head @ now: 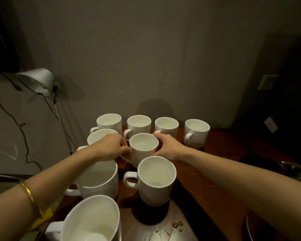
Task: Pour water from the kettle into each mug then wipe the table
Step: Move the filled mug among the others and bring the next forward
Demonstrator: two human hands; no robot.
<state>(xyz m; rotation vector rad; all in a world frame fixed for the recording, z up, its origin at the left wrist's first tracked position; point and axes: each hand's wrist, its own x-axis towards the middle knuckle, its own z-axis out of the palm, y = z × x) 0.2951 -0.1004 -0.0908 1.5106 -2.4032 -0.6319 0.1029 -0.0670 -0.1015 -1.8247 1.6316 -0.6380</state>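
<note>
Several white mugs stand on a brown wooden table (221,153). A middle mug (143,146) holds water, and both hands grip it. My left hand (109,148) is at its handle side, my right hand (169,146) on its right wall. Behind it a back row of mugs (166,126) runs along the wall, each with some water. A nearer mug (155,180) with water stands in front. Another mug (97,181) lies partly under my left forearm, and a large mug (92,221) is nearest. A dark metal object (297,171) at the right edge may be the kettle.
Water drops (177,224) lie on the table near the front. A yellow cloth (43,221) shows under my left forearm. A silver desk lamp (36,80) with cables stands at the left. The wall is close behind the mugs.
</note>
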